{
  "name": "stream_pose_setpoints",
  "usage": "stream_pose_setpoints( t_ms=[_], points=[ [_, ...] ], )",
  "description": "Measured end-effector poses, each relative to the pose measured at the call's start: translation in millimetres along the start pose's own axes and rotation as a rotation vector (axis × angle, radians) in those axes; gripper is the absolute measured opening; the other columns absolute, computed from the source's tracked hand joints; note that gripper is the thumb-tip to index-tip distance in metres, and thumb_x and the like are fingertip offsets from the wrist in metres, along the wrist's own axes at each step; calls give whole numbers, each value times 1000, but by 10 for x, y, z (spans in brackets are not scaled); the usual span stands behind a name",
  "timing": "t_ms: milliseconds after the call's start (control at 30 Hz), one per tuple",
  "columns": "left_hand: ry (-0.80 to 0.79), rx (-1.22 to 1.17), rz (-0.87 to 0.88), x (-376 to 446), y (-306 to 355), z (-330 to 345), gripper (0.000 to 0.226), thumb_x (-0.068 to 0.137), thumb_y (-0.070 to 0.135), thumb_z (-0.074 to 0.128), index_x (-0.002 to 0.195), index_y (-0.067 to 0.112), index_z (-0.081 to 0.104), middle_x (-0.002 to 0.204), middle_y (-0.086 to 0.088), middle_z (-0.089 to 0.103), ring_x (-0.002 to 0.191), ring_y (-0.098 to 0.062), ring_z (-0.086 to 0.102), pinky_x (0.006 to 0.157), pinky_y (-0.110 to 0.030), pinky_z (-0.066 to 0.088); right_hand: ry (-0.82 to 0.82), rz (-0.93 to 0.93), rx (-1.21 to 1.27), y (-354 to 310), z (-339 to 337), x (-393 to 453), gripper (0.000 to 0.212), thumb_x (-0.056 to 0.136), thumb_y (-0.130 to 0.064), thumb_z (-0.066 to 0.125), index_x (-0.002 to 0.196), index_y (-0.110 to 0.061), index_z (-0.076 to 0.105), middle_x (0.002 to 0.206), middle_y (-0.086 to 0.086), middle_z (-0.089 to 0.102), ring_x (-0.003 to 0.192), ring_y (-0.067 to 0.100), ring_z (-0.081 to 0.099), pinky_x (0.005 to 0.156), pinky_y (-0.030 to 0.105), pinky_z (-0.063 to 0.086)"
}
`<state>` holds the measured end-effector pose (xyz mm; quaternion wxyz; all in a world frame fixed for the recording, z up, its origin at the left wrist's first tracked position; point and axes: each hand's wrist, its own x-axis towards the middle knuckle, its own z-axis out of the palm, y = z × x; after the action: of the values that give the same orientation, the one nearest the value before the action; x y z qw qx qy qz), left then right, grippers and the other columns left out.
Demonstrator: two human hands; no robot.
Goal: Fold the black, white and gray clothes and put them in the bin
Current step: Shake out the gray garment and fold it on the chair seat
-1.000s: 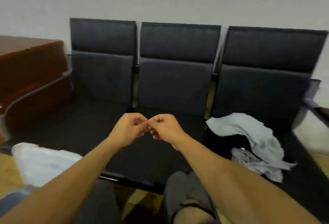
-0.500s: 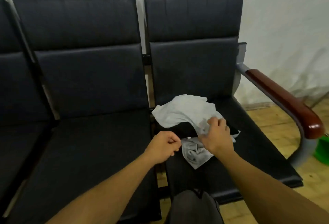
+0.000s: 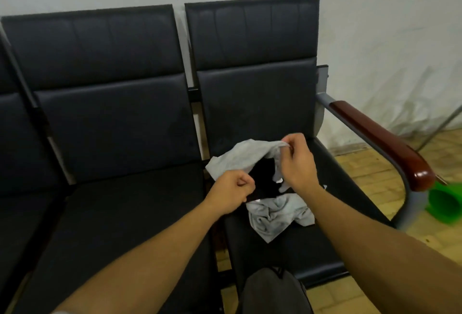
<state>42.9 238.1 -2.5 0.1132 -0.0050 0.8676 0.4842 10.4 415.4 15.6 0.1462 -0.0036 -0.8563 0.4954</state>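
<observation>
Right hand [image 3: 296,162] pinches edge of light gray garment [image 3: 240,157], cloth lifted off rightmost seat [image 3: 332,213] of black bench. Left hand [image 3: 231,192] curled into fist just beside garment's lower edge; cannot tell whether it holds cloth. Black garment [image 3: 265,178] under raised gray cloth. Second crumpled gray garment [image 3: 277,215] lies on same seat, nearer front edge. Wooden armrest [image 3: 385,142] at right. Green container [image 3: 445,205] on floor beyond armrest.

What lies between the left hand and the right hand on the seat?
In the head view, a black garment lies between the left hand and the right hand, partly under the light gray cloth that the right hand's fingers pinch.
</observation>
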Motion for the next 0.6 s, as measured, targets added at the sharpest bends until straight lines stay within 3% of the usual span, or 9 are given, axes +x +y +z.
stream_pose_setpoints(
  t_ms=[133, 200, 433, 600],
  points=[
    [81, 2, 124, -199, 476, -275, 42, 92, 27, 73, 130, 20, 57, 102, 5, 66, 94, -12, 65, 88, -36, 58, -25, -154, 118, -767, -126, 11, 10, 107, -16, 41, 110, -21, 49, 91, -11, 55, 79, -2, 56, 67, 11, 41],
    [105, 9, 181, -361, 688, -406, 52, 88, 28, 75, 134, 22, 50, 105, 4, 65, 98, -15, 64, 89, -44, 58, -59, -223, 128, -1133, -197, -56, 12, 107, -15, 41, 110, -22, 50, 93, -11, 54, 83, 3, 56, 71, 12, 42],
    [323, 34, 254, -972, 953, -860, 34, 91, 33, 73, 118, 23, 55, 104, 5, 66, 92, -19, 67, 83, -45, 59, -249, -430, 47, -2065, -286, -439, 14, 103, -16, 44, 107, -22, 56, 99, -13, 57, 91, 2, 56, 72, 14, 41],
    [466, -25, 220, -1372, 786, -1185, 14, 100, 17, 52, 108, 24, 61, 96, -6, 68, 88, -28, 67, 84, -55, 58, -368, -511, -29, -2446, -228, -806, 13, 102, -17, 48, 108, -21, 59, 108, -3, 62, 99, 10, 60, 77, 19, 46]
  ],
)
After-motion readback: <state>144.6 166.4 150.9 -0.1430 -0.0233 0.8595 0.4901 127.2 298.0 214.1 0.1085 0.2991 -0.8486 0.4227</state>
